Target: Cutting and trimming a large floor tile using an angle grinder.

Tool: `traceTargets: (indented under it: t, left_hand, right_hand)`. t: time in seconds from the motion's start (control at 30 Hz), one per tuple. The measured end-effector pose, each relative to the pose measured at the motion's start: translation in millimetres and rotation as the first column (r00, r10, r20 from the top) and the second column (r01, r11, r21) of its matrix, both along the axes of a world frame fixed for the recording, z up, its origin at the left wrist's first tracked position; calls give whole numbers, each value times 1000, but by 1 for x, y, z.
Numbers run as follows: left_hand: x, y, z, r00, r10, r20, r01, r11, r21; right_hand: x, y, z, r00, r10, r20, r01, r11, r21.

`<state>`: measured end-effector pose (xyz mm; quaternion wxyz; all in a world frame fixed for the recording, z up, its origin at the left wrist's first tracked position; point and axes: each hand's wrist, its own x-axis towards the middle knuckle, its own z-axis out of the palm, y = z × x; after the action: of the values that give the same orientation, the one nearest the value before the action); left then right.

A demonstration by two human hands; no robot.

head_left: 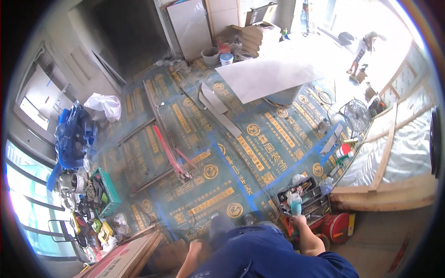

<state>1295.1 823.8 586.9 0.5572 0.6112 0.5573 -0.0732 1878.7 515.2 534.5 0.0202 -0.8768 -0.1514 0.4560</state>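
The right hand [300, 219] clasps one teal cylinder [296, 206] at one toolbox [317, 209] of mixed items [303, 187] (I cannot tell for the left hand [196, 247]).

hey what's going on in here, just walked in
The person's right hand grips a teal, bottle-like item at an open black toolbox; exactly what it is can't be told. The left hand is held low on the other side, with nothing clearly visible in it. Ahead, a large pale panel sits above the green floor covering, and another person is bent over at the bright far right.
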Motion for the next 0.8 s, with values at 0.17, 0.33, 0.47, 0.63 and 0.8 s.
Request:
traceTargets:
  t: [0.17, 0.33, 0.47, 0.63, 0.8]
  left_hand:
    - [53, 128, -14, 601, -719, -349, 794, 587, 158]
    - [68, 345, -29, 808, -431, -402, 443, 894, -68]
    - [163, 588, -7, 909, 350, -224, -343, 936, 72]
    - [314, 862, 63, 851, 478, 216, -498, 866, 45]
    - [411, 1034, 51, 805, 493, 331, -500, 863, -68]
  right_hand:
    - [111, 237, 44, 926, -352, 139, 300, 906, 298]
    - [113, 469, 130, 894, -446, 46, 400, 839, 369]
    - [130, 575, 130, 911, -411, -28, 398, 861, 315]
    - [146, 695, 129, 888, -459, -25, 436, 823, 362]
    - [226, 851, 101, 889, -458, 25, 406, 811, 422]
